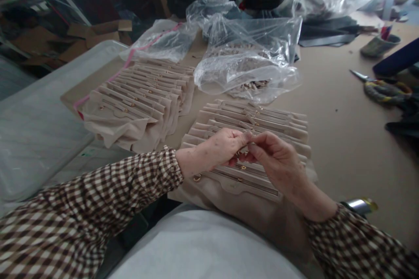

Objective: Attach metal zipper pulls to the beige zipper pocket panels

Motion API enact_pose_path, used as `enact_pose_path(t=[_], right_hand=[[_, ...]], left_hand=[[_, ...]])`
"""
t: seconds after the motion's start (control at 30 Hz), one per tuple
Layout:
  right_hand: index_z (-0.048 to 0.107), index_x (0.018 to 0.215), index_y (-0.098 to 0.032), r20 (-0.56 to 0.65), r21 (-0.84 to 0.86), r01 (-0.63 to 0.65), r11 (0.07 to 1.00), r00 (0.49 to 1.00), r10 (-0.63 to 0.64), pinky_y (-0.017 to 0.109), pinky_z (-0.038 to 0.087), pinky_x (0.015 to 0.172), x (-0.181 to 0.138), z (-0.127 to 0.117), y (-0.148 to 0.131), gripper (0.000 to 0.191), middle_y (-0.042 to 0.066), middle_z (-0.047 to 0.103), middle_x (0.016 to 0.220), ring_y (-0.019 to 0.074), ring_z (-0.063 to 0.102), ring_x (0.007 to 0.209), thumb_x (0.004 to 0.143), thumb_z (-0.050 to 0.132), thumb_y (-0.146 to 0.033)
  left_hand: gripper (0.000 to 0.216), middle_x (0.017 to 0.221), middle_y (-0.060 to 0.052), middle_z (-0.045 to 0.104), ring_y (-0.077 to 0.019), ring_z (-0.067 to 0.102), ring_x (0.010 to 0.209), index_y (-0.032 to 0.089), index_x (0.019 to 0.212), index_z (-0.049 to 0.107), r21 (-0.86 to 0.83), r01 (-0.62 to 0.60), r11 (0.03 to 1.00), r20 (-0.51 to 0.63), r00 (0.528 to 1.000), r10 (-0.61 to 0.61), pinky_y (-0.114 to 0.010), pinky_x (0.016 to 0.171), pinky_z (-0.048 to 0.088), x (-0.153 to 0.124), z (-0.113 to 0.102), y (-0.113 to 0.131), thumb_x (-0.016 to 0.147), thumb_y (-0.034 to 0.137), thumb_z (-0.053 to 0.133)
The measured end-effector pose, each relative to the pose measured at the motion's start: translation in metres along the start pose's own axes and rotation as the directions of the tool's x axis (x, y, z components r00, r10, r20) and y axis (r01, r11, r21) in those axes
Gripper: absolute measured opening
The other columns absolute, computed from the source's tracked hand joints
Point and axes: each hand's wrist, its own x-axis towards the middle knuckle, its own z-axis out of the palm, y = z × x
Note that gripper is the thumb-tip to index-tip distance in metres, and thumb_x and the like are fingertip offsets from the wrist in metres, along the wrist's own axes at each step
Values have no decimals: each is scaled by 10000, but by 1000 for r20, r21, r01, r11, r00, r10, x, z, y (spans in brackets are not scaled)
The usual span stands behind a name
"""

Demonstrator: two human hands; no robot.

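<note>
Beige fabric pieces with zippers (pixel 229 181) lie overlapped in a row in front of me, with small gold zipper sliders (pixel 243 167) along them. My left hand (pixel 221 146) is closed in a pinch over the middle of this row. Fingertip to fingertip with it, my right hand (pixel 281 161) is pinched as well. Between them is a small beige and gold zipper pull (pixel 242 150), mostly hidden by the fingers. Beige pulls (pixel 251 118) hang from sliders on the farther pieces. A gold ring (pixel 197 178) shows below my left wrist.
Another row of zippered beige pieces (pixel 140 96) lies at the left. Behind, a clear plastic bag (pixel 245 52) holds many small beige parts. Scissors (pixel 386 89) with wrapped handles and a pen cup (pixel 380 45) stand at the right. A translucent plastic bin (pixel 42 109) borders the table's left.
</note>
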Motion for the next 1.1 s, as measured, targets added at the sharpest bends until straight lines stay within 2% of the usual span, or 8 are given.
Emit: enact_pose_path(t=[0.17, 0.3, 0.5, 0.67, 0.8, 0.9, 1.0, 1.1], right_hand=[[529, 846, -225, 8, -276, 26, 961, 1000, -24, 271, 545, 583, -3, -5, 3, 82, 3, 692, 703, 145, 660, 604, 895, 534, -291], [501, 863, -226, 94, -577, 168, 799, 986, -140, 228, 476, 567, -5, -8, -5, 67, -12, 686, 687, 123, 634, 583, 899, 460, -186], [517, 867, -226, 145, -748, 236, 621, 970, -195, 210, 390, 505, -10, -17, -12, 73, -26, 664, 657, 112, 595, 530, 924, 479, -201], [580, 783, -204, 268, -841, 342, 420, 937, -226, 254, 391, 548, -19, -18, 0, 189, 22, 664, 733, 141, 598, 598, 948, 490, -197], [642, 804, -200, 262, -771, 321, 550, 947, -185, 240, 427, 584, -23, -17, 6, 166, 15, 659, 757, 133, 610, 639, 925, 530, -182], [675, 840, -205, 242, -703, 241, 669, 966, -94, 230, 450, 608, -24, -19, 11, 147, 8, 672, 774, 130, 623, 670, 898, 545, -171], [693, 878, -206, 239, -714, 186, 675, 971, -14, 257, 465, 666, -24, -22, 19, 187, 24, 691, 843, 151, 637, 737, 895, 514, -154], [695, 872, -209, 241, -741, 172, 649, 970, 18, 276, 462, 683, -23, -23, 25, 201, 32, 688, 855, 164, 632, 750, 888, 504, -150]], left_hand=[[541, 662, 9, 556, -48, 443, 473, 138, 766, 569, 60, 68, 996, 10, 998, -69, -157, 416, 322, -1, 0, -1, 870, 667, 526], [542, 633, 26, 529, -64, 469, 459, 160, 788, 545, -55, 170, 984, 39, 985, -169, -172, 406, 303, -1, -1, -6, 881, 690, 484], [538, 554, 78, 413, -55, 399, 425, 166, 800, 566, -8, 178, 984, 13, 984, -178, -170, 390, 260, -5, -5, -7, 748, 693, 664], [478, 572, 69, 433, -50, 379, 442, 157, 740, 569, 31, 281, 959, 90, 955, -282, -181, 416, 277, -11, -4, -3, 723, 610, 723], [244, 530, 71, 431, -65, 361, 444, 166, 723, 580, 309, 253, 917, 6, 963, -268, -201, 437, 261, -13, -3, 4, 793, 380, 676], [167, 518, 43, 491, -86, 389, 484, 150, 700, 641, 692, 74, 718, -5, 995, -97, -228, 489, 270, -10, -5, 5, 817, 265, 608], [207, 563, -6, 570, -117, 443, 535, 148, 648, 654, 852, -54, 521, 52, 998, 18, -255, 533, 292, -6, -6, 0, 816, 246, 580], [228, 593, -37, 601, -139, 464, 549, 154, 642, 657, 884, -97, 457, 73, 995, 70, -268, 539, 297, -4, -7, -4, 821, 245, 548]])
